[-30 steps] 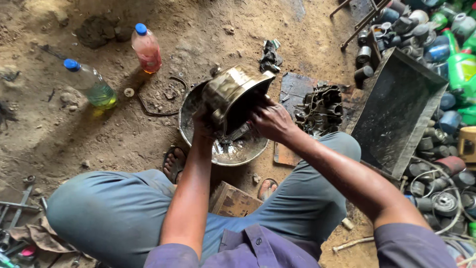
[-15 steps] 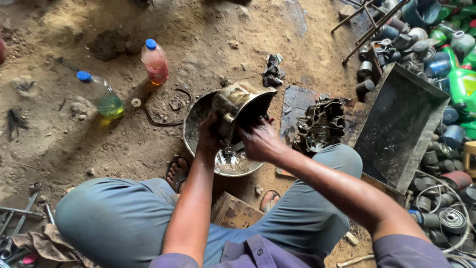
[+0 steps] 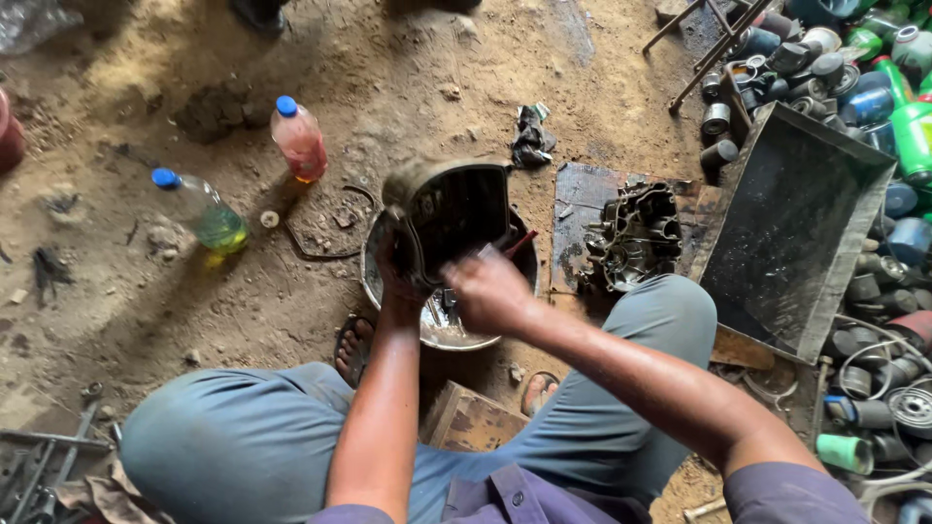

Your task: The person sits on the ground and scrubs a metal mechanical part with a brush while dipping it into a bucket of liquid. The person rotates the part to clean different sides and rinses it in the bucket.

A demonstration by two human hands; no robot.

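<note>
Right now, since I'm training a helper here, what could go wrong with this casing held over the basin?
The left hand alone grips the oily-looking casing; it may slip into the basin and splash. The right hand works at the casing's open side, where edges could cut bare fingers. A sandalled foot sits just beside the basin, exposed to a drop.

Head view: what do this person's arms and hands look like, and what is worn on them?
Both arms are bare from just above the elbow down. Short sleeves of a dusky purple shirt end there, with buttons on its front. The left hand and right hand wear no gloves; no ring, watch or bracelet shows. Both look grimy and wet-shiny. Grey-blue trousers cover the legs.
</note>
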